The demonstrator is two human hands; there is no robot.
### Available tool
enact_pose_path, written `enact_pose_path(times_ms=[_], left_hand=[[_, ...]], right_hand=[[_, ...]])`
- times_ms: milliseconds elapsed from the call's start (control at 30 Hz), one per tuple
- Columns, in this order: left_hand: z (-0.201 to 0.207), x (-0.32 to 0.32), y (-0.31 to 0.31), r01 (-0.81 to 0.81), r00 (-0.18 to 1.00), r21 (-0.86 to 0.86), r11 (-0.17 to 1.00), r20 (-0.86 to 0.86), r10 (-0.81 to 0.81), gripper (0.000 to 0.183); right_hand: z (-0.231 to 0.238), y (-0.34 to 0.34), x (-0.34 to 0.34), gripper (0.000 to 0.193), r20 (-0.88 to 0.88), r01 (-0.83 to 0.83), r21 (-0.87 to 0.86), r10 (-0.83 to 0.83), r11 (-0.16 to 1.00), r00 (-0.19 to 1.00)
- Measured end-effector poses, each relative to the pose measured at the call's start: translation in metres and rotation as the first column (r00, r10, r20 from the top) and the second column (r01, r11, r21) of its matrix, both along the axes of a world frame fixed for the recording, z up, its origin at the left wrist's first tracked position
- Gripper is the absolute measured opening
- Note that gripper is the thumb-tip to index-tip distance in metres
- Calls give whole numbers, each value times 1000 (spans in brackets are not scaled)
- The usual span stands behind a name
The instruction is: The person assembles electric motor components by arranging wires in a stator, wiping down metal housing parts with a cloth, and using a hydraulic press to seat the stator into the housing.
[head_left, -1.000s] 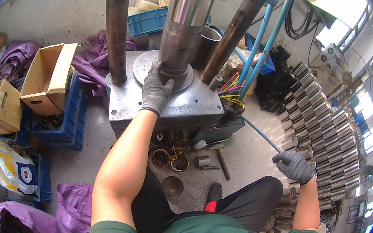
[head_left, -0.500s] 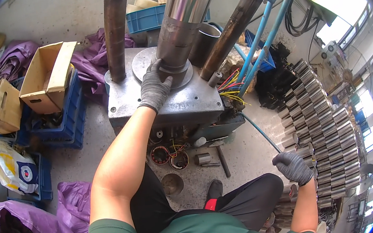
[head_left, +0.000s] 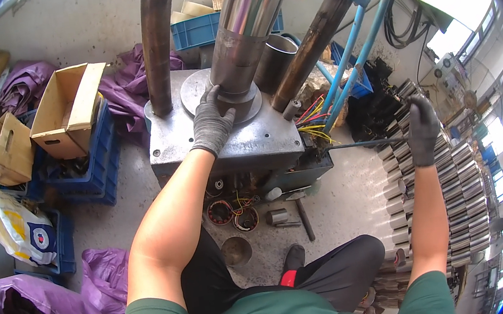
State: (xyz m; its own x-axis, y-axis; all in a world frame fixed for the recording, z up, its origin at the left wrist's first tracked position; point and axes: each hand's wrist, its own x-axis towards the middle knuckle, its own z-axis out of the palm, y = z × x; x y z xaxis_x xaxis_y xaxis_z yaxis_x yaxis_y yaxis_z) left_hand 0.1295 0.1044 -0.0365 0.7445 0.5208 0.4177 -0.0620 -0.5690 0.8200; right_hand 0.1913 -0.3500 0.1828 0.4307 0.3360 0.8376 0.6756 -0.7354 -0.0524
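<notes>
A thick shiny steel cylinder stands upright on a round plate on the metal bed of a press. My left hand, in a grey knit glove, curves round the cylinder's lower left side, thumb toward the front. Out to the right, my gloved right hand is raised with its fingers stretched upward. A thin lever rod runs level from the press and meets this hand near the palm; its end is hidden there.
Metal posts flank the cylinder, with blue pipes and coloured wires at right. Many steel sleeves are stacked further right. Wound stators and a hammer lie on the floor. Blue crates and cardboard boxes stand left.
My right hand has moved up, swinging the lever rod from slanting down to level, and its fingers have opened from round the rod. My left hand stays on the cylinder.
</notes>
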Motion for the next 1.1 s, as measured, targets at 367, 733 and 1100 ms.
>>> enact_pose_path(times_ms=[367,733,1100], left_hand=[[0,-4,7,17,1000,-2,1000,6,-17,74],[-3,-2,6,40,999,19,999,-1,-40,72],[2,-8,4,64,998,26,998,-29,-63,72]], right_hand=[[-67,-55,-119,28,-874,-232,-157,-26,960,486],[-82,-47,-165,15,-857,-194,-365,-247,910,452],[-84,-58,-156,14,-847,-172,-305,-184,937,498]])
